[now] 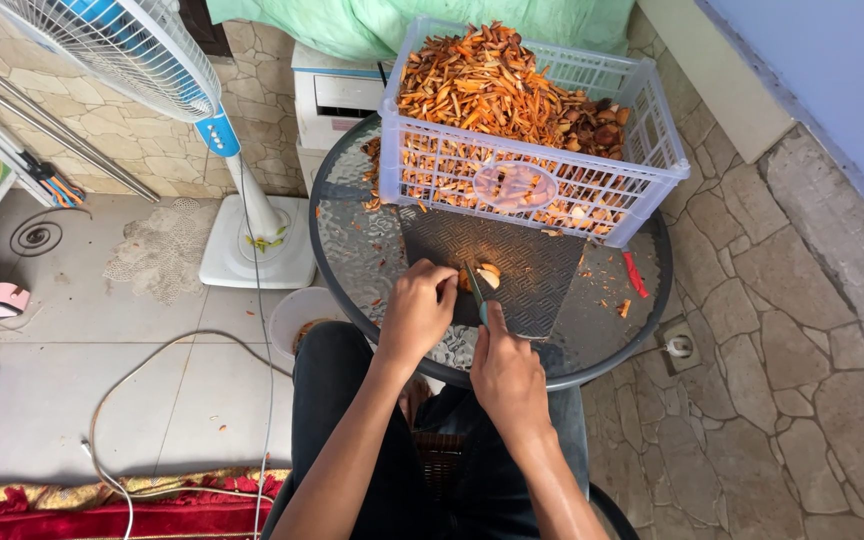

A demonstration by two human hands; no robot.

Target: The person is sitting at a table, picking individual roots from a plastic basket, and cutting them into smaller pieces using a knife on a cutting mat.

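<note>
A: What do the two hands hold?

B: The left hand is curled, fingertips pinching a small pale-and-orange nut piece against the dark cutting mat. The right hand is clenched round the handle of a knife; the blade points away from the wrist, its tip just beside the left fingertips.

A: Where does the nut piece lie in relation to the fingers?

B: Directly ahead of the left fingertips and just right of the knife blade, touching the mat. Whether the blade touches the piece cannot be told.

A: What lies beyond the fingers?

B: A white slatted plastic crate, heaped with orange-brown husks, stands on the far edge of the mat, well past the fingertips. Mat and crate rest on a round glass table.

A: And to either side?

B: Right of the right hand, scattered orange scraps and a small red strip lie on the glass. Left of the left hand, below the table rim, stands a white bowl; farther left stands a pedestal fan, its cable trailing over the floor.
</note>
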